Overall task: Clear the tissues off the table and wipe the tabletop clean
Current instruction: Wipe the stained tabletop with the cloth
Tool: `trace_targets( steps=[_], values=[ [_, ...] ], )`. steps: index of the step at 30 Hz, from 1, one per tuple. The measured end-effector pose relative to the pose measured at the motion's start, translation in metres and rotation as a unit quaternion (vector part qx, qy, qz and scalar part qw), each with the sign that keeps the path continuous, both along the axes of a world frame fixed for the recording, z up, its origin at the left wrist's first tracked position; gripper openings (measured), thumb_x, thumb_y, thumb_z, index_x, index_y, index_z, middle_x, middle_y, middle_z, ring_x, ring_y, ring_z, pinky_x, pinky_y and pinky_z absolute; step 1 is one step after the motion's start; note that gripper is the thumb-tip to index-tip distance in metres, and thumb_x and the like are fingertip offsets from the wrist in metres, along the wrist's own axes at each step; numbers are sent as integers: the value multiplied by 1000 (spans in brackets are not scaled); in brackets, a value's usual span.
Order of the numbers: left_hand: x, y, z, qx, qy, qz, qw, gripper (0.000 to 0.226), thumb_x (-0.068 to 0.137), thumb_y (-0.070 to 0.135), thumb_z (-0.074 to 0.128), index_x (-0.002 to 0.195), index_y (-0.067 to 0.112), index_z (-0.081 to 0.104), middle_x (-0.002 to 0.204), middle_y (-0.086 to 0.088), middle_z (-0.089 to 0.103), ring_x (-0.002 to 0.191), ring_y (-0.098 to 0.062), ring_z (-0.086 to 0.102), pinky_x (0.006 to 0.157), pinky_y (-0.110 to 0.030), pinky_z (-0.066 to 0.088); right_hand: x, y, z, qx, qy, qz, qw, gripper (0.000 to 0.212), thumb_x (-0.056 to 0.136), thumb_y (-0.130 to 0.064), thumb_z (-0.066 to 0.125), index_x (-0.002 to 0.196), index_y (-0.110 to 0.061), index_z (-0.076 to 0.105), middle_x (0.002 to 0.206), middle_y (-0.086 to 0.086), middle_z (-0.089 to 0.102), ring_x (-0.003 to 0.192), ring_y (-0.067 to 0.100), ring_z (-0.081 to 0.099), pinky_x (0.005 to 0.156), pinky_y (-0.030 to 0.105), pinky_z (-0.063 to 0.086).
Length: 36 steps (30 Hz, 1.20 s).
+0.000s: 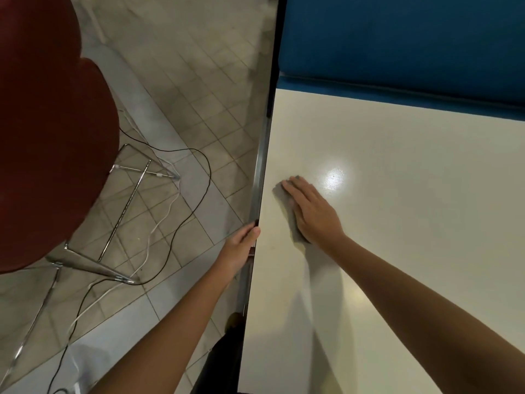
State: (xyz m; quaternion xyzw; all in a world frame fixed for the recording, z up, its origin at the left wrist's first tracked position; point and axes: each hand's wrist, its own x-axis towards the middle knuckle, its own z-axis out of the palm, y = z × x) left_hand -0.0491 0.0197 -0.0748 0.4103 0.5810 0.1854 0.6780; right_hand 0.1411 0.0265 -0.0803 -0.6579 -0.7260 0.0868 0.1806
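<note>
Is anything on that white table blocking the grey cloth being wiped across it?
Nothing visible does. The right hand presses the grey cloth flat on the white tabletop, which is bare as far as shown. The left hand grips only its metal edge.

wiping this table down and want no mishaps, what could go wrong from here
1. The grey cloth under the right hand lies near the left side of the tabletop; a stroke that way might carry it over the edge.
2. The left hand grips the metal table edge close by, so the hands could collide.
3. A black cable loops on the floor beside the red chair, a possible trip hazard.
</note>
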Motion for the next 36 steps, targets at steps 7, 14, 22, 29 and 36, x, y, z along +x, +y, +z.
trace_targets(
  steps=[7,14,22,29,36],
  values=[
    [-2,-1,-4,-6,6,-1,1000,40,94,32,50,132,22,51,121,-8,62,101,-22,61,100,-42,46,-13,43,2,-20,-27,-63,997,41,96,-5,36,137,-6,42,142,14,42,136,36,29,111,39,21],
    [-7,-1,1,-94,-92,42,990,25,98,29,41,114,22,59,100,2,66,79,-15,61,66,-23,50,-36,18,3,-29,-43,23,998,45,91,-15,31,131,-11,51,137,10,50,132,32,39,109,39,28],
    [-7,2,3,-158,-142,88,973,46,101,39,27,126,8,50,95,-4,63,80,-17,60,63,-26,51,-36,-44,5,-4,-36,212,977,50,101,-30,17,130,-13,53,137,7,50,132,26,40,112,35,28],
    [-3,-5,7,-153,-133,102,974,47,101,35,27,135,7,43,135,-11,50,88,-16,58,69,-26,45,-35,-19,3,-8,-6,41,999,44,92,-20,34,129,-9,54,133,10,54,129,29,44,108,39,34],
    [2,-5,12,-144,-101,122,977,39,101,37,29,125,14,50,102,-2,60,85,-15,58,71,-26,46,-42,-57,10,21,23,114,993,46,82,-13,39,123,-10,58,126,9,60,120,25,54,91,31,49]
  ],
)
